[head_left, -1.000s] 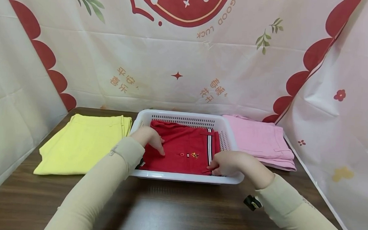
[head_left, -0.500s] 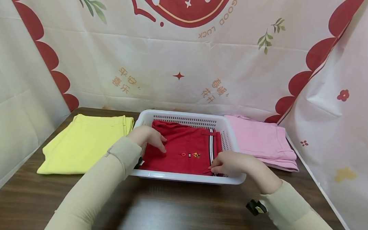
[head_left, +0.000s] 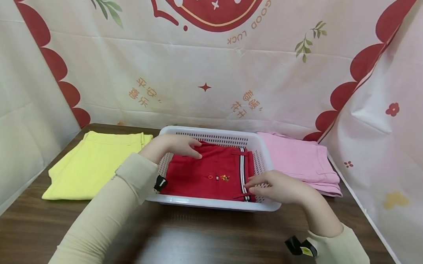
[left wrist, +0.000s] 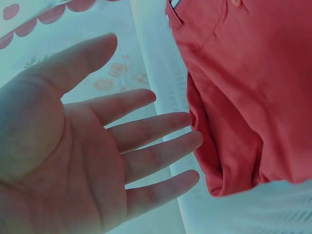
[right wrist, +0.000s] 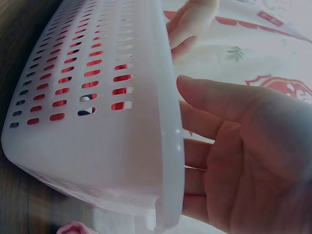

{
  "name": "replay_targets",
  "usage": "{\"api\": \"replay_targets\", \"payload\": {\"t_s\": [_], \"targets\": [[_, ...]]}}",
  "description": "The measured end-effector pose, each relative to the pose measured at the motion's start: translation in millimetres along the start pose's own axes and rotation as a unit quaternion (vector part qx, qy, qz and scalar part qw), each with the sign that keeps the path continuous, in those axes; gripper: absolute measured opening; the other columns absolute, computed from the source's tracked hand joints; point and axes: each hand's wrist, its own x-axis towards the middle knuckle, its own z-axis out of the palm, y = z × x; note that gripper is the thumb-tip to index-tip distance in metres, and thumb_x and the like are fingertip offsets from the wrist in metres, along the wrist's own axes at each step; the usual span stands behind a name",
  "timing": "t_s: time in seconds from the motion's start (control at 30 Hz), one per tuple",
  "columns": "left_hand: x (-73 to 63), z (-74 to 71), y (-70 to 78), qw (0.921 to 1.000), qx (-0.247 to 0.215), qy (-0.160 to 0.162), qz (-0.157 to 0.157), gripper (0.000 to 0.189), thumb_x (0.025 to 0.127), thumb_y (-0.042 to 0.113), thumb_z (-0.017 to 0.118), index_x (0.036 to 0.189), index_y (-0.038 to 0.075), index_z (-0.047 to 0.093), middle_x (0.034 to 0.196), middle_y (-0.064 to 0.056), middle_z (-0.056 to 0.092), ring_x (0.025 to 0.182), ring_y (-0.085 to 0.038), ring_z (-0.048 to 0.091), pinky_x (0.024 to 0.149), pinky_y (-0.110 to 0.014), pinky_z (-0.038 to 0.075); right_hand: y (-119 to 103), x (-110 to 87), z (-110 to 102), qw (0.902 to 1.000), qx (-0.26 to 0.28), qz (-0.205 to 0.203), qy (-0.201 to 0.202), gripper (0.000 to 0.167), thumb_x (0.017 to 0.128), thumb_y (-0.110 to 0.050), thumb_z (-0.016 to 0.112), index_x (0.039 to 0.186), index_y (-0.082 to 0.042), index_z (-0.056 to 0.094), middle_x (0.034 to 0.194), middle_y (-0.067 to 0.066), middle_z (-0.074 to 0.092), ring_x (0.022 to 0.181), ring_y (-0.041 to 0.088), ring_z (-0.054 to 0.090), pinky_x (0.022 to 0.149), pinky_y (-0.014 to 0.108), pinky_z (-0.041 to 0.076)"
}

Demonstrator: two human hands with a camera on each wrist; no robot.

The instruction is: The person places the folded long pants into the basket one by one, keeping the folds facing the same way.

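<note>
Folded red pants (head_left: 202,171) with a striped waistband, belt loops and a small embroidered figure lie flat inside a white perforated basket (head_left: 208,203). Over the back left of the pants is my left hand (head_left: 177,145). In the left wrist view that hand (left wrist: 97,141) has its fingers straight and spread, with nothing in the palm. My right hand (head_left: 281,186) hovers at the basket's right front corner, fingertips near the waistband. The right wrist view has this hand (right wrist: 243,141) beyond the rim, its fingers extended and partly hidden by the basket wall (right wrist: 97,146).
Folded yellow pants (head_left: 96,162) lie left of the basket on the dark wooden table (head_left: 192,241). Pink folded pants (head_left: 299,159) are stacked at the right. A printed cloth backdrop (head_left: 186,64) hangs behind and along both sides.
My left hand has moved back over the pants, toward the basket's far side. The right hand has released the waistband corner and lifted slightly to the right. The pants stay in place.
</note>
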Motion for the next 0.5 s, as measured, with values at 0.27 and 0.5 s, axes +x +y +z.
{"api": "replay_targets", "payload": {"t_s": [0.27,0.5], "targets": [[0.9,6.4,7.3,0.997,-0.028,0.065,0.032,0.052,0.093,0.027,0.062,0.139,0.006,0.05,0.124,-0.011,0.059,0.106,-0.022,0.055,0.094,-0.037,0.044,6.2,-15.5,1.5,0.9951,0.063,0.013,0.075,0.041,0.091,-0.028,0.066,0.125,-0.006,0.064,0.118,0.011,0.063,0.107,0.027,0.058,0.083,0.039,0.052],[-4.2,10.3,20.3,0.9859,-0.089,0.135,0.041,0.049,0.093,0.028,0.062,0.137,0.011,0.051,0.121,-0.008,0.06,0.104,-0.021,0.057,0.092,-0.037,0.047,14.4,-33.0,0.2,0.9832,0.076,-0.01,0.165,0.036,0.093,-0.018,0.064,0.125,-0.003,0.062,0.121,0.012,0.063,0.106,0.022,0.062,0.085,0.029,0.051]]}}
